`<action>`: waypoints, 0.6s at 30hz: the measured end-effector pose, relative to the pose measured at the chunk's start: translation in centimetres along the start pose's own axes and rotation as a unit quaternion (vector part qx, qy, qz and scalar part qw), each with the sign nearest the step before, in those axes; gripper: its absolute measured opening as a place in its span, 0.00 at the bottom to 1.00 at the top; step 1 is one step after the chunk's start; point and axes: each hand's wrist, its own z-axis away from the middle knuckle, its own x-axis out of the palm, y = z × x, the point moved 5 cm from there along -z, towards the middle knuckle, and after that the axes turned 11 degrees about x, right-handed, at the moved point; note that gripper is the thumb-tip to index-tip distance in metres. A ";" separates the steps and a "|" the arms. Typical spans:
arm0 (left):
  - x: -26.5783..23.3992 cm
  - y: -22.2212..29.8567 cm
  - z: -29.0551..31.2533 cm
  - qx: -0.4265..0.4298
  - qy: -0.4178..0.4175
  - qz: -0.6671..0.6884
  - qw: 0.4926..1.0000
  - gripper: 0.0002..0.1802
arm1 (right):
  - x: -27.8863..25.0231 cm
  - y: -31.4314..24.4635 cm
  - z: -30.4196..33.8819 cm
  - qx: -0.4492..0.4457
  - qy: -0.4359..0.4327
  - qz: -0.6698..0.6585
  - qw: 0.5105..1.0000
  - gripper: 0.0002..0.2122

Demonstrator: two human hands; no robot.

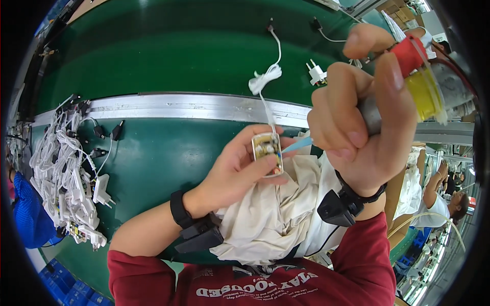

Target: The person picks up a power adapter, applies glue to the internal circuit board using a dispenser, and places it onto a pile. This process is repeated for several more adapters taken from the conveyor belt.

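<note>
My left hand (235,166) grips a small open power adapter (267,148) with its circuit board facing up, the thumb across its lower part. A white cable (264,79), tied in a bundle, runs from the adapter's top end onto the far green surface. In my closed right hand (365,109) is a thick grey glue dispenser (371,113) with yellow and red parts at its upper end. Its light-blue tapered nozzle (297,146) reaches to the right edge of the adapter; whether the tip touches the board I cannot tell.
A heap of white adapters and cables (69,168) lies at the left. A metal rail (178,107) crosses the green bench. Cream cloth (280,209) bunches beneath my hands. A white two-pin plug piece (316,73) lies on the far green surface. Another person (439,204) is at the right.
</note>
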 end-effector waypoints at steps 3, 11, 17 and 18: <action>-0.8 0.6 -0.2 0.001 0.052 0.027 0.998 0.22 | 0.8 0.0 0.7 0.010 -0.022 -0.009 1.000 0.12; -0.8 1.3 0.0 0.034 0.047 0.043 0.997 0.20 | 1.7 -0.1 1.6 0.041 -0.045 0.065 0.996 0.12; -0.7 1.1 -0.1 0.032 0.042 0.051 0.997 0.20 | 1.6 0.0 1.7 0.037 -0.046 0.074 0.996 0.12; -0.7 1.1 0.0 0.033 0.043 0.051 0.997 0.20 | 1.6 0.0 1.7 0.037 -0.046 0.075 0.995 0.12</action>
